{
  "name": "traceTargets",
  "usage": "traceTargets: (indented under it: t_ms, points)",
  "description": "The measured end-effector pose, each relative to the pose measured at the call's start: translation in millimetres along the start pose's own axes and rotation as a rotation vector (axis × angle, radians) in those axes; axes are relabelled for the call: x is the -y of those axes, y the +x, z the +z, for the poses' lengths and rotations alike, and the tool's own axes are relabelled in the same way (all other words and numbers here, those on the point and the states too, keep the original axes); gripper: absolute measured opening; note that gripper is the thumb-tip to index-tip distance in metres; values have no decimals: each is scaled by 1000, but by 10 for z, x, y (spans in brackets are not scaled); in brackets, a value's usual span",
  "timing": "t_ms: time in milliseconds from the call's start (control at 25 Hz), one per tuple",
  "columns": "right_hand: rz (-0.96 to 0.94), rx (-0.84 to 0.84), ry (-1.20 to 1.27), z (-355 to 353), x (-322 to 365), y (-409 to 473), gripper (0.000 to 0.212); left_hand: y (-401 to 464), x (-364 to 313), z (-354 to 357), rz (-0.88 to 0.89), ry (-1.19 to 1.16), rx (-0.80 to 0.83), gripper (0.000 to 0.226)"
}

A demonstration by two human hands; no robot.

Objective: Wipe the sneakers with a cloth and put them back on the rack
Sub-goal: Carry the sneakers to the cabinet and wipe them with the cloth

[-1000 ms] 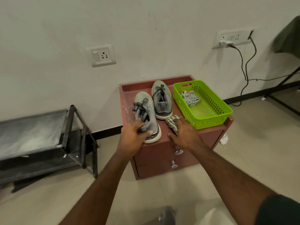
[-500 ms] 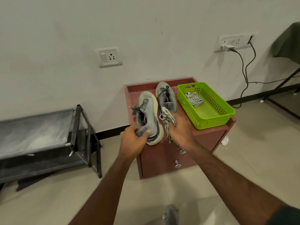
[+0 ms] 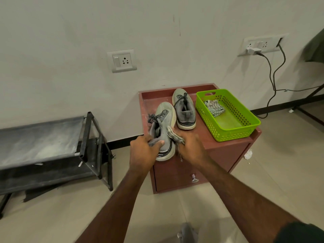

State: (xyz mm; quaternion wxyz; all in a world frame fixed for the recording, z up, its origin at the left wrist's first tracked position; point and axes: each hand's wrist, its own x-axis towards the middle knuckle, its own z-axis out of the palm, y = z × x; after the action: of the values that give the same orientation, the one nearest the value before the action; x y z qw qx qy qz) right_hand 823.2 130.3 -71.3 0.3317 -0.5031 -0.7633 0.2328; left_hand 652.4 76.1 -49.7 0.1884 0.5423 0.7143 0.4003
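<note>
No readable text, label or number appears anywhere.

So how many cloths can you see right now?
2: one cloth gripped in the right hand against the held sneaker, another cloth in the green basket.
</note>
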Motion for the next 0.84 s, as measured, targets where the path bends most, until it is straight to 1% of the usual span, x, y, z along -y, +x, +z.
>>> traceTargets:
  t_ms: [40, 80, 120, 160, 200, 280, 360, 440, 520, 560, 600, 640, 680, 760, 800, 840]
  points:
    - [93, 11, -131, -56, -63, 26, 21, -22, 6, 7, 3, -6, -5, 26]
    - [176, -34, -195, -96, -114, 80, 16, -60, 1, 5, 15, -4, -13, 26]
    - [205, -123, -173, -121, -141, 148, 19, -92, 7, 14, 32, -1, -19, 26]
    - [183, -200, -101, -127, -112, 211, 27, -114, 9, 31, 46, 2, -21, 26]
    - [136, -230, -27, -104, -35, 255, 38, -118, 11, 52, 55, 7, -17, 26]
    - [44, -141, 104, 19, 109, 279, 51, -80, -1, 83, 68, 21, -17, 29]
    - [-73, -57, 96, 118, 126, 186, 55, -33, -17, 107, 66, 50, -54, 32]
    - [-150, 9, 69, 29, 117, 68, 54, -12, -27, 115, 56, 65, -69, 31]
    - [-145, 116, 116, -187, 26, 53, 53, -2, -14, 126, 54, 65, -62, 30]
    - [-110, 164, 149, -282, -45, 58, 52, 6, -10, 120, 55, 67, -61, 30]
    - [-61, 176, 202, -352, -112, 70, 51, 27, 11, 111, 52, 62, -63, 32]
    - [-11, 121, 229, -386, -158, 77, 51, 53, 28, 99, 47, 54, -63, 34]
    - [30, 20, 229, -376, -200, 102, 52, 86, 50, 95, 43, 53, -57, 37]
    - [55, -149, 146, -260, -213, 179, 55, 124, 73, 98, 53, 92, -27, 38]
    - [45, -186, 95, -185, -158, 213, 55, 133, 81, 102, 75, 113, -28, 37]
    - [24, -174, 82, -97, -96, 251, 54, 136, 90, 106, 96, 117, -42, 37]
